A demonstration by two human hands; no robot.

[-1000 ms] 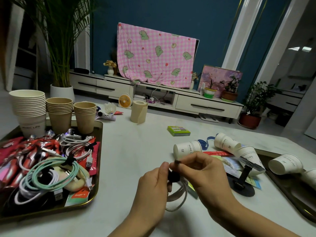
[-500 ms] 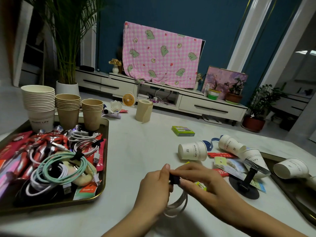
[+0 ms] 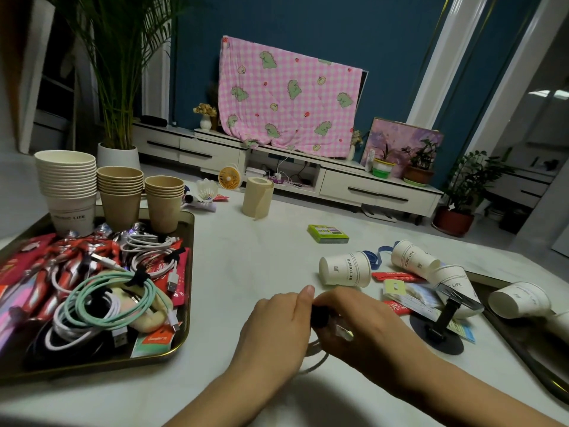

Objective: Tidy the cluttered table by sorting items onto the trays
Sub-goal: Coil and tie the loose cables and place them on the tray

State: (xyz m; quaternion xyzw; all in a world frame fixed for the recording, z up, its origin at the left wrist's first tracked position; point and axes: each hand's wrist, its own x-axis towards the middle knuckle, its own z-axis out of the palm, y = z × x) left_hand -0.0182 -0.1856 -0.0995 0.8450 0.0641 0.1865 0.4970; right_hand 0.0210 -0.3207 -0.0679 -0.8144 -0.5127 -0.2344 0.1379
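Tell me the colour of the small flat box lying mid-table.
The small flat box is green; clearest in the head view.

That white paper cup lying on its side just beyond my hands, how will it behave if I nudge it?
The white cup lies on its side, so it will probably roll, curving because it tapers. It looks like thin paper, so likely very light and easily crushed by a firm grip.

Stacked cups [image 3: 120,192] and cables [image 3: 104,300] on left tray [image 3: 184,306]; tipped cups [image 3: 345,269] right.
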